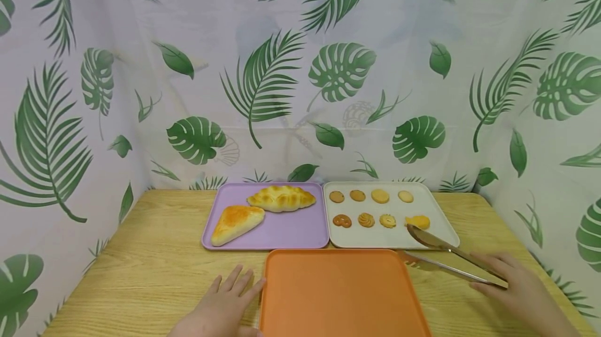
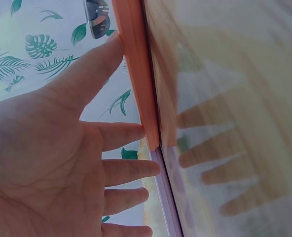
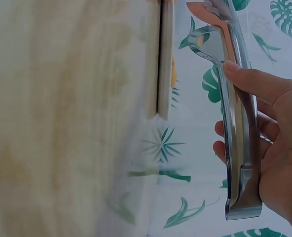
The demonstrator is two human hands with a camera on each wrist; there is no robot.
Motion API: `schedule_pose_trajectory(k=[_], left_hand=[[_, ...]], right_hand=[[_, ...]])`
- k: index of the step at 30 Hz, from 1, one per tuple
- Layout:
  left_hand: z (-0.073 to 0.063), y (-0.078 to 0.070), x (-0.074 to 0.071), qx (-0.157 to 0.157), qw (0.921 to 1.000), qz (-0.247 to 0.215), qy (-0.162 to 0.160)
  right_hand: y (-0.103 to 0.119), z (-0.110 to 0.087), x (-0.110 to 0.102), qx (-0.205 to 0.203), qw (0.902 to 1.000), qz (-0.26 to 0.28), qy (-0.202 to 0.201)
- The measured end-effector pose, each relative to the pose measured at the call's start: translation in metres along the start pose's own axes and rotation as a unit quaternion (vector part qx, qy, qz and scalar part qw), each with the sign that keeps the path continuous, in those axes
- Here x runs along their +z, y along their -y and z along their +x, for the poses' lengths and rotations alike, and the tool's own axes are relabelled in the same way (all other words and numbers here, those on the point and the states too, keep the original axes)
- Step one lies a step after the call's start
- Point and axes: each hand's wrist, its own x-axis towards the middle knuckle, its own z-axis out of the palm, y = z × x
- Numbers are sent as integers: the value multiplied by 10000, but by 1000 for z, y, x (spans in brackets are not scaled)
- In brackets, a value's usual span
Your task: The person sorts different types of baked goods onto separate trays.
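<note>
In the head view my right hand [image 1: 516,285] holds metal tongs [image 1: 429,239], its thumb and fingers on opposite arms. The tongs' jaws are spread apart. One tip overlaps a fish-shaped cookie [image 1: 420,221] in the white tray [image 1: 375,208]; the other is nearer me, by the orange tray's far right corner. Fingers spread and straight, my left hand [image 1: 225,300] lies beside the orange tray [image 1: 338,295]. The left wrist view puts its thumb and index fingertip [image 2: 136,132] right at that tray's edge. Nothing lies on the orange tray's visible surface.
Two rows of cookies, including a pretzel-shaped one [image 1: 342,220] and a swirled one [image 1: 366,220], lie in the white tray. Left of it, a purple tray [image 1: 291,230] bears a triangular bread [image 1: 237,222] and a braided loaf [image 1: 281,199]. Leaf-patterned cloth [image 1: 291,149] surrounds the wooden table [image 1: 155,259].
</note>
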Motion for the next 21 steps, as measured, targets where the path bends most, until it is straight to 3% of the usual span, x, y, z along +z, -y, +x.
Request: schedule_pose_trajectory(k=[6, 11, 15, 21], left_hand=[[0, -1, -1, -5, 10000, -53, -18], [0, -2, -2, -48, 10000, -24, -8], [0, -1, 0, -60, 10000, 25, -17], [0, 0, 1, -32, 10000, 43, -49]], right_hand=[[-8, -13, -6, 731, 9941, -78, 798], [-15, -18, -12, 1085, 9848, -109, 1355], [-19, -21, -14, 1260, 9793, -129, 1577], [-23, -24, -15, 1145, 9802, -211, 1603]])
